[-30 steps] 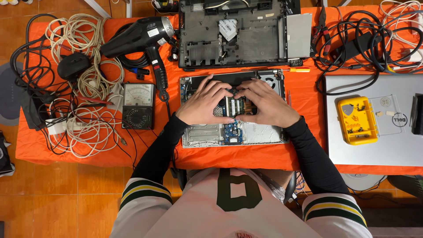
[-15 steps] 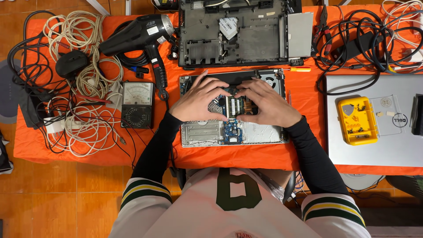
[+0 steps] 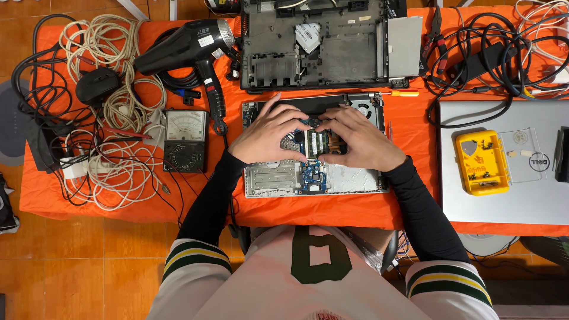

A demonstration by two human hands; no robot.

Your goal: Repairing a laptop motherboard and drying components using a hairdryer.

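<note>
An opened laptop base (image 3: pixel 278 178) with its circuit board exposed lies on the orange table cloth in front of me. A small green memory module (image 3: pixel 316 143) sits in the middle of the board. My left hand (image 3: pixel 267 133) rests on the board left of the module, fingertips at its left edge. My right hand (image 3: pixel 361 139) lies to the right, fingers curled over its top and right edge. Both hands press on the module from either side.
A black laptop bottom shell (image 3: pixel 332 44) lies behind. A black heat gun (image 3: pixel 189 44), an analog multimeter (image 3: pixel 185 140) and tangled cables (image 3: pixel 89 118) lie left. A closed silver laptop (image 3: pixel 510 195) with a yellow screw box (image 3: pixel 481 162) lies right; a screwdriver (image 3: pixel 394 93) is near.
Both hands stay on the memory module; the fingers have shifted only slightly. Nothing else on the table has moved.
</note>
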